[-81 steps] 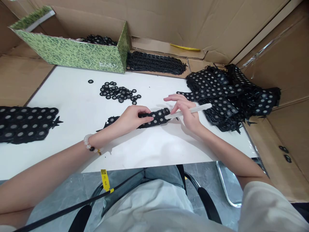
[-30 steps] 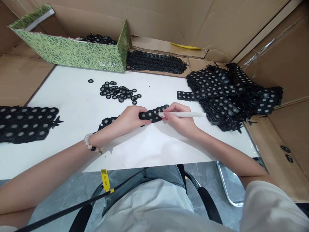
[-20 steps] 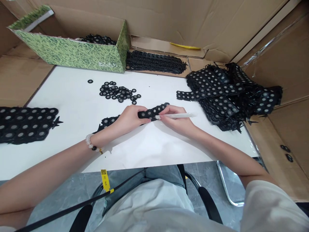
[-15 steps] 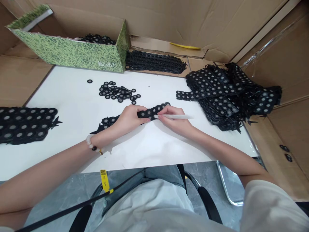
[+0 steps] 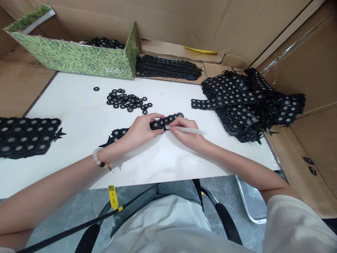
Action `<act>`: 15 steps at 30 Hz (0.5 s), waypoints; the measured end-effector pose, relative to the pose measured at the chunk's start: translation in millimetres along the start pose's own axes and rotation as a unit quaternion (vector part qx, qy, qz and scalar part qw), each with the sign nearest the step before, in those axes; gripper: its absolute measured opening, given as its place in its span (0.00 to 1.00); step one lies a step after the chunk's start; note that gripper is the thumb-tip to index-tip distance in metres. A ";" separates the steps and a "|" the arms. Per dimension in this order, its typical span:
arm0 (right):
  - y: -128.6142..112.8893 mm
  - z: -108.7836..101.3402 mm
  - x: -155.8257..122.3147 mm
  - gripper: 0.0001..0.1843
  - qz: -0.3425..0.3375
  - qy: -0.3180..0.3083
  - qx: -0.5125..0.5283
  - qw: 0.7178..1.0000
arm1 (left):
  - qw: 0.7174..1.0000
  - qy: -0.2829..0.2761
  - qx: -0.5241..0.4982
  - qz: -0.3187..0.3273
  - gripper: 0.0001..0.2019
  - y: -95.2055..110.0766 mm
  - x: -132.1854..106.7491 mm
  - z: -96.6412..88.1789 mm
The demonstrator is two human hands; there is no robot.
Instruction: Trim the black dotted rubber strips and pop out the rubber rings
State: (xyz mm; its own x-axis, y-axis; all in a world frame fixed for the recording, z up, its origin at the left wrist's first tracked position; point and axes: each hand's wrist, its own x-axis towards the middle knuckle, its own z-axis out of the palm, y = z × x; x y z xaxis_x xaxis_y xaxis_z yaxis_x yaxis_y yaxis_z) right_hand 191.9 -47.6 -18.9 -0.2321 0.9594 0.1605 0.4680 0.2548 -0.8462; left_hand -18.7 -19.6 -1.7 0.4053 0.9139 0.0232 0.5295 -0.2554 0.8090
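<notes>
My left hand (image 5: 143,128) is closed around a black strip of joined rubber rings (image 5: 119,133) with pale grey centres, just above the white table. The strip slants up to the right, and its middle is hidden by the hand. My right hand (image 5: 187,133) pinches a thin white pen-like tool (image 5: 193,130), whose tip meets the strip close to my left thumb. Beyond my hands lies a loose scatter of small black rings (image 5: 131,101), with a single ring (image 5: 96,89) apart to its left.
A green patterned box (image 5: 79,58) with black pieces inside stands at the back left. Beside it lies a stack of black strips (image 5: 168,67). At the right is a heaped pile of ringed strips (image 5: 237,102); a black ringed sheet (image 5: 28,135) lies at the left. Cardboard walls (image 5: 184,21) surround the table (image 5: 158,165).
My right hand has shifted slightly left along the strip, and the white tool now tilts down more to the right. My left hand keeps its hold.
</notes>
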 end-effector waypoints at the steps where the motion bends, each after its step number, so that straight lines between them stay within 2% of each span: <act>1: 0.5 -0.3 0.4 0.04 -0.003 0.001 0.008 1.000 | 1.000 -0.002 0.013 0.005 0.22 0.5 0.0 -0.9; 5: 1.2 -1.5 0.4 0.04 -0.015 -0.001 0.023 1.000 | 0.999 -0.001 0.041 0.014 0.19 1.3 0.2 -3.5; 9: -0.5 -1.8 -1.6 0.05 -0.028 -0.002 0.005 1.000 | 1.000 -0.001 0.027 0.012 0.20 0.4 -0.3 -3.2; 15: -9.2 1.0 -2.9 0.04 0.010 -0.003 -0.058 0.998 | 0.999 0.021 0.004 -0.023 0.25 7.4 -8.2 4.3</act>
State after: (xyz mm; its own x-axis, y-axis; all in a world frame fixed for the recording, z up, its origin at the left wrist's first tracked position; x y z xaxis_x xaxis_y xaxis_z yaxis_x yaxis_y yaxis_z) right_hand 187.4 -52.8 -12.0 -0.2263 0.9638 0.1414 0.5681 0.2485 -0.7846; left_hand -14.9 -30.4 1.5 0.3485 0.9373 0.0100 0.5534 -0.2144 0.8048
